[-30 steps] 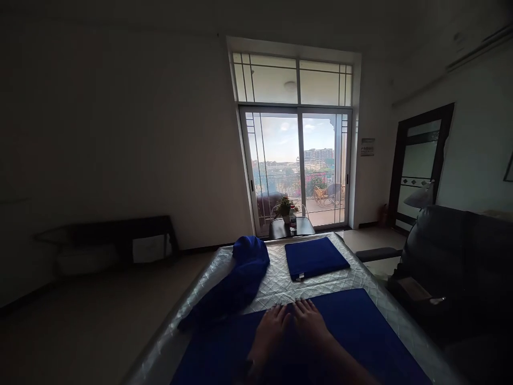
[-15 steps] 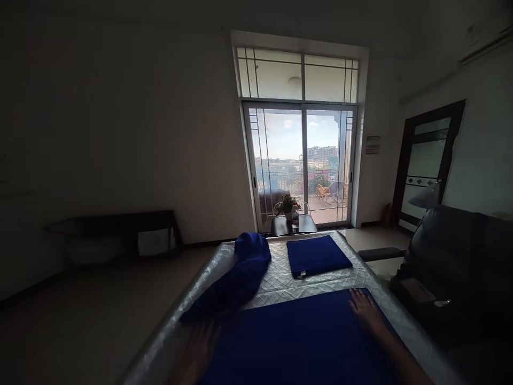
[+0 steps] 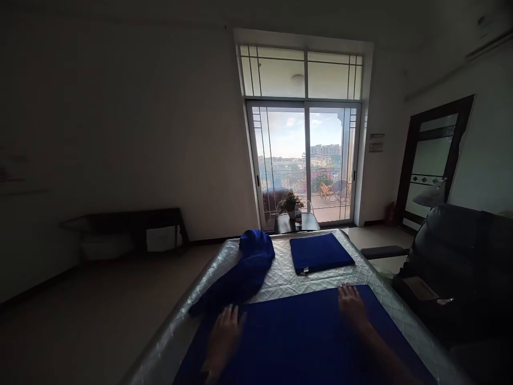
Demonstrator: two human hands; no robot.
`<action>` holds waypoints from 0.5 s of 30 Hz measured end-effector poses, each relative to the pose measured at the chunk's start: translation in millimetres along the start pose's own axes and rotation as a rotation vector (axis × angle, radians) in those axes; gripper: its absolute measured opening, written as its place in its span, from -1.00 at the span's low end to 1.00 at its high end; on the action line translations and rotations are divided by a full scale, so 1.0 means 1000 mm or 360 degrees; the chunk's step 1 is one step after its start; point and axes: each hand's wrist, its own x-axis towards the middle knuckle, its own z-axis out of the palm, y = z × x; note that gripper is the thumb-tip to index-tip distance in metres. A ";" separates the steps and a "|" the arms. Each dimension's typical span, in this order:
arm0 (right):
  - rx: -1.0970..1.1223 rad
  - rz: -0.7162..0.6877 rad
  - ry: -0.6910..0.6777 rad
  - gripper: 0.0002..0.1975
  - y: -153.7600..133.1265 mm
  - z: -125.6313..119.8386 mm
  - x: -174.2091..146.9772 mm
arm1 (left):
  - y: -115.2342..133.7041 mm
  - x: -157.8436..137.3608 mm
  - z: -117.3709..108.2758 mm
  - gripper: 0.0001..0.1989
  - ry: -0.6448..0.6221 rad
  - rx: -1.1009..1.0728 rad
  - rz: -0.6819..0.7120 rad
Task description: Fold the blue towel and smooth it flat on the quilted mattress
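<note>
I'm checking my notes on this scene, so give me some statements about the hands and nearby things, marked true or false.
1. The left hand and right hand are over the large flat dark-blue cloth. True.
2. The left hand is clenched. False: its fingers are extended.
3. The crumpled dark-blue cloth lies left of the folded rectangular blue cloth. True.
4. The clear bottle stands on the crumpled cloth. False: it stands on the small dark tabletop beyond.
</note>
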 end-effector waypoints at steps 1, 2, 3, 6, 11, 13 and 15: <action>0.0113 -0.0177 0.0015 -0.45 -0.025 0.001 -0.003 | 0.027 0.003 0.001 -0.54 -0.0024 -0.0134 0.0067; 0.0238 -0.0328 0.0007 -0.45 -0.050 0.002 -0.006 | 0.054 0.006 0.004 -0.51 -0.0025 -0.0186 0.0145; 0.0352 -0.0424 -0.0012 -0.46 -0.073 0.004 -0.010 | 0.079 0.008 0.008 -0.51 -0.0032 -0.0216 0.0209; 0.0576 -0.0546 -0.0148 -0.45 -0.120 0.012 -0.019 | 0.132 0.014 0.024 -0.50 -0.0104 -0.0377 0.0398; 0.0649 -0.0497 -0.0220 -0.44 -0.132 0.024 -0.026 | 0.143 0.018 0.043 -0.49 -0.0153 -0.0491 0.0396; 0.0656 -0.0494 -0.0218 -0.45 -0.129 0.025 -0.025 | 0.133 0.018 0.045 -0.47 -0.0161 -0.0487 0.0349; 0.0647 -0.0491 -0.0227 -0.44 -0.120 0.025 -0.021 | 0.114 0.018 0.044 -0.47 -0.0162 -0.0442 0.0308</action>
